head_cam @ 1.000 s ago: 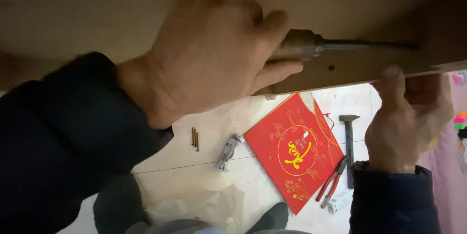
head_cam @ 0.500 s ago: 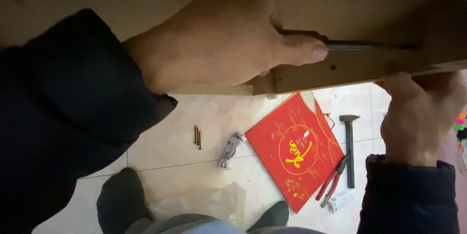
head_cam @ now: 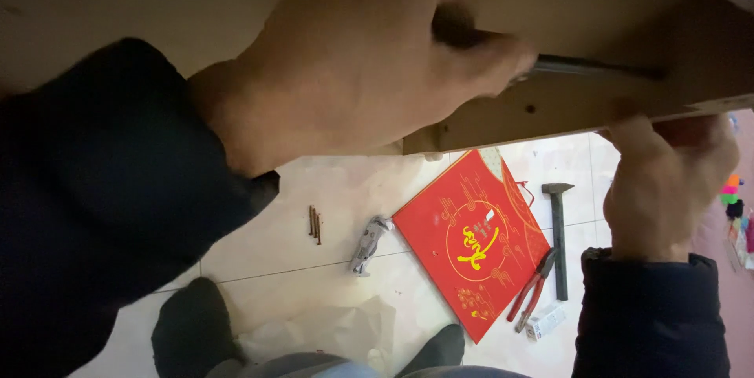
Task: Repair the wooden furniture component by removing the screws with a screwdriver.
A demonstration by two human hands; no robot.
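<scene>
Screwdriver against the wooden board

My left hand (head_cam: 353, 71) is closed around the screwdriver (head_cam: 581, 67), its shaft lying along the wooden board (head_cam: 550, 111); my right hand (head_cam: 667, 181) grips the board's lower edge. A hammer (head_cam: 558, 236) and red pliers (head_cam: 534, 288) lie on the floor.

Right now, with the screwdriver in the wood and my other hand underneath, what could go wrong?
The left hand drives the screwdriver along the wooden board toward the right hand gripping its edge; a slip could jab those fingers. The hammer, red-handled pliers and loose nails lie on the floor by the feet, a possible trip hazard.
</scene>
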